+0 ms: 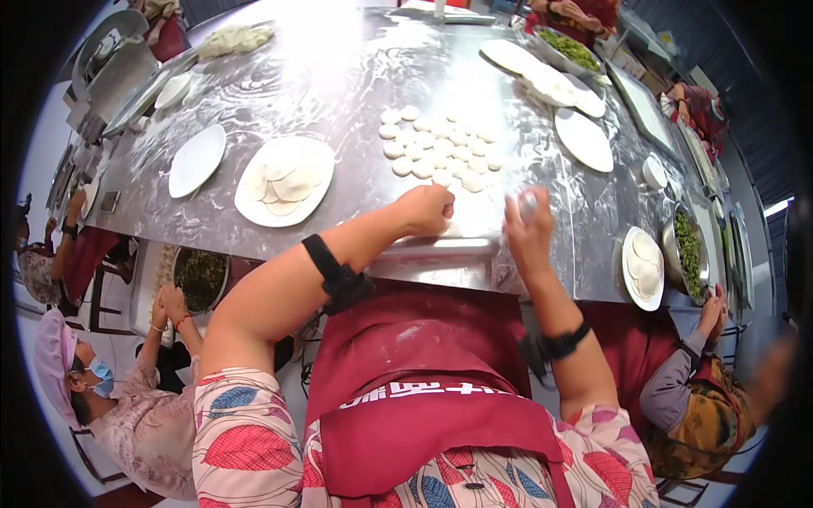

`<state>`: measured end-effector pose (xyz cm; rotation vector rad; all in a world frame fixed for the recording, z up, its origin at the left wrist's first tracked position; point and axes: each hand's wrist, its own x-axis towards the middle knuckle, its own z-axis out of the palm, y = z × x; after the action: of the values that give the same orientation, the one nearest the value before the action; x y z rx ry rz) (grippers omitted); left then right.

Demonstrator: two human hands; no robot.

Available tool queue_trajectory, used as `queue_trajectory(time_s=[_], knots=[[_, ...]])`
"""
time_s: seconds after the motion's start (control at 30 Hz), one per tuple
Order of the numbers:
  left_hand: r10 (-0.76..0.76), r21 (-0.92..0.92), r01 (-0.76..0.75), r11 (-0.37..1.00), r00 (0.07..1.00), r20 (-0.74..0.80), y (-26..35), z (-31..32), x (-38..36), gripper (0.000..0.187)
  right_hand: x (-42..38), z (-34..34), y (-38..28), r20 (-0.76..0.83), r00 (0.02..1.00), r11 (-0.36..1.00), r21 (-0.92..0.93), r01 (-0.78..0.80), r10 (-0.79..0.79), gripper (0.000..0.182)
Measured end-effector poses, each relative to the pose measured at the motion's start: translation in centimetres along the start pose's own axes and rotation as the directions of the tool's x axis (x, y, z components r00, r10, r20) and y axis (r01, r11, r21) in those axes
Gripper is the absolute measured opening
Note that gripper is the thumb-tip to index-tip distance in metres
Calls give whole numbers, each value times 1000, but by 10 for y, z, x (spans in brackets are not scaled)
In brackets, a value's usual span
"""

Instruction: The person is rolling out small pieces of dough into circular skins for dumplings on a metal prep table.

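Bunching fingers (445, 201) by dough discs (443, 146), the left hand (425, 210) sits near the right hand (533, 229) clasping a blurred object (528, 203)

- Red apron (436, 444) on the camera wearer: one row of white lettering (423, 391) across the chest, bold and blocky, on plain red cloth.
- Row stands upside down to the head camera; strokes look like Chinese characters.
- Row runs just beside a fold (423, 374) in the cloth, which seems to cover part of the strokes; characters at both ends squeezed by the curve of the cloth.
- Wording: cannot be made out with certainty, nor the exact count of characters.
- Nothing else legible in view.
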<state>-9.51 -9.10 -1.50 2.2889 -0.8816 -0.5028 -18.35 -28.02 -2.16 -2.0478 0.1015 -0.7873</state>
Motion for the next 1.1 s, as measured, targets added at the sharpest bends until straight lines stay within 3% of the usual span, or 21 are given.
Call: queue_trajectory(time_s=[0.03, 0.1, 0.17, 0.2, 0.23, 0.3, 0.33, 0.43, 0.47, 0.57, 0.6, 0.67, 0.7, 0.73, 0.77, 0.87, 0.97, 1.03, 1.1], knots=[[26, 54, -25, 998, 999, -30, 3, 0, 3, 14, 18, 11, 9, -32, 994, 992, -70, 101, -103, 23], [0, 33, 0, 999, 1000, 0, 10, 0, 8, 14, 38, 27, 9, 15, 1000, 1000, -14, 7, -6, 24], [-35, 4, 35, 999, 999, 17, 11, -4, 11, 14, 33, 23, 11, -2, 1000, 999, -37, 25, -25, 22], [77, 23, -78, 997, 996, 41, 5, -6, 9, 14, 19, 11, 16, -8, 999, 998, -45, 39, -40, 22], [66, 9, -66, 998, 998, 21, 0, -5, 8, 13, 4, 1, 19, -11, 998, 997, -55, 55, -56, 21], [43, -15, -43, 999, 999, -17, -7, -2, 5, 12, -28, -21, -19, 49, 984, 973, 149, -175, 169, 21], [-127, -269, 159, 950, 983, 130, -5, -4, 0, 13, -32, -26, -21, 78, 985, 982, 102, -161, 153, 22], [-33, -46, 34, 998, 999, 35, 7, -7, -7, 14, 5, -1, -4, -16, 996, 991, -97, 90, -92, 23], [-21, 115, 28, 993, 998, -62, 2, 1, -1, 16, 20, 12, 3, -20, 998, 993, -100, 59, -61, 24], [-20, 278, 35, 960, 998, -57, 16, -6, 4, 16, 40, 28, 8, -3, 999, 994, -97, 51, -52, 25], [51, 198, -39, 979, 997, -55, 16, -6, 2, 13, 36, 24, 7, -16, 997, 993, -99, 71, -73, 25], [111, 234, -104, 967, 994, -16, 17, -5, 1, 11, 6, 1, 6, -27, 992, 986, -118, 116, -120, 23], [139, 251, -136, 958, 990, 5, 17, -3, 0, 11, -12, -14, -16, 14, 1000, 999, -46, 19, -18, 21], [155, 291, -134, 947, 987, -48, 10, 3, 2, 10, -26, -26, -33, 28, 994, 993, -55, 106, -105, 20], [104, 179, -87, 980, 991, -88, 7, 1, 1, 11, -43, -29, -28, 40, 994, 987, 122, -102, 97, 20], [-66, -108, 54, 993, 992, -109, -1, -2, -3, 19, -51, -30, -30, 16, 998, 993, 101, -65, 63, 19], [-86, -92, 81, 992, 995, -56, 5, -1, -7, 18, -6, -4, 6, -29, 998, 995, -83, 52, -55, 22], [-64, 95, 73, 993, 993, -99, 13, -2, -5, 17, 21, 14, -5, -51, 990, 978, -167, 123, -133, 26], [-53, 216, 75, 974, 993, -105, 22, -4, -5, 16, 29, 17, -11, 14, 1000, 991, -133, -3, 5, 26]])
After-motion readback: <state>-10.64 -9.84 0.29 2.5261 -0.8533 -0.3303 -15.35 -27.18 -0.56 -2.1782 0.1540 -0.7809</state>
